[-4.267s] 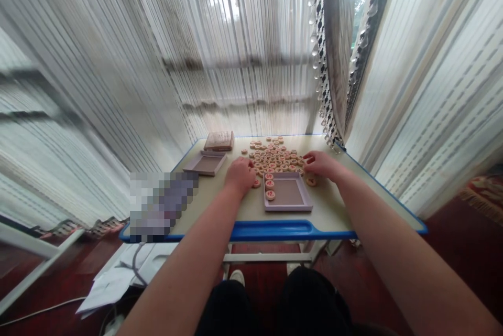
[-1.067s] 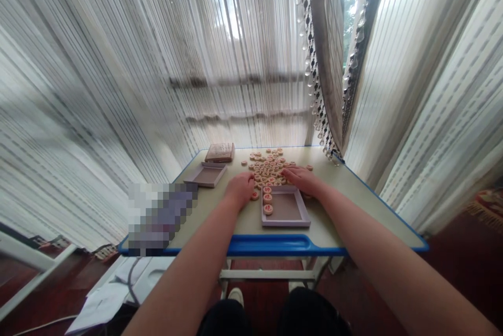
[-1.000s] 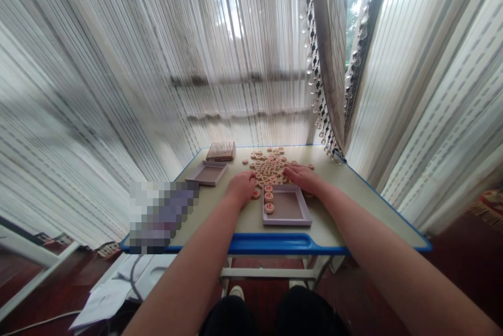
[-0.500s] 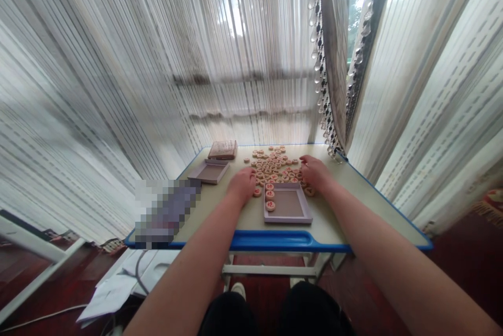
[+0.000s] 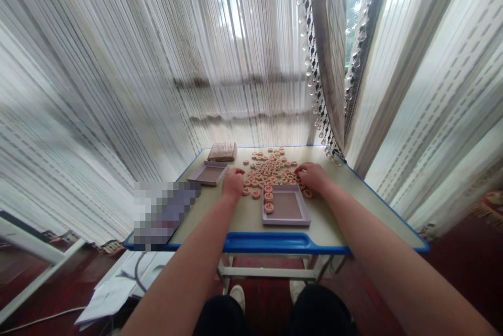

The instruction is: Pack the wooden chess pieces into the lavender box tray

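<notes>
Many round wooden xiangqi pieces (image 5: 266,172) with red or dark characters lie in a loose heap on the table. In front of the heap, a shallow lilac box tray (image 5: 286,220) holds a column of 3 red-marked pieces (image 5: 268,197) along its left wall. Just left of the heap is my left hand (image 5: 233,183), its fingers loosely bent and apart, with no piece visible in it. My right hand (image 5: 313,176) rests at the heap's right edge, fingertips reaching to the pieces there. Its palm side is hidden, but the fingers look stretched out.
A second shallow tray (image 5: 208,173) stands at the left, with a closed printed box (image 5: 222,151) behind it. A blurred-out flat item (image 5: 168,215) lies at the left edge. The table (image 5: 369,210) has a blue rim, and a curtain (image 5: 251,95) hangs behind it.
My left hand has moved left, away from the heap, uncovering pieces beside the tray. My right hand has shifted slightly left, towards the pieces. The 3 pieces in the tray stay put.
</notes>
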### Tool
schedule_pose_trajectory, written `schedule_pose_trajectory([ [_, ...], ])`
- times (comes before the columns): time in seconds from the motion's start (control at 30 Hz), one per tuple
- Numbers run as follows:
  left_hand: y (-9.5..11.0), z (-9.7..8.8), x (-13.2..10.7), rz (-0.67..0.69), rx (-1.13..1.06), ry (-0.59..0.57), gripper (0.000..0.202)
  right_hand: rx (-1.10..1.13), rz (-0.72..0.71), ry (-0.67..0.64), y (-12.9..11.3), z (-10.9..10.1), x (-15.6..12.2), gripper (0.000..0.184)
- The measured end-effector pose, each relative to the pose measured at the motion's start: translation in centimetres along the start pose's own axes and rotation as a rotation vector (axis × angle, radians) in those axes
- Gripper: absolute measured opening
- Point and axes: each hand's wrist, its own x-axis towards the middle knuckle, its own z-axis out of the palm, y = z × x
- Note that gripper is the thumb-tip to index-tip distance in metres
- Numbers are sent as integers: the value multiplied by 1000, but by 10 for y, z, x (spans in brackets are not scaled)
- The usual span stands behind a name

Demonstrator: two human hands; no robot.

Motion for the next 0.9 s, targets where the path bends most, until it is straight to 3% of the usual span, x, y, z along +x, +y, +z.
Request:
schedule_pose_trajectory([
  [0.13, 2, -1, -5, 46, 85, -42, 31, 7, -20, -24, 0, 3, 1, 31],
  [0.4, 5, 3, -15, 377, 313, -103, 36, -2, 12, -34, -2, 9, 4, 33],
  [0.9, 7, 0, -17, 302, 357, -79, 33, 81, 85, 58, -8, 9, 4, 21],
])
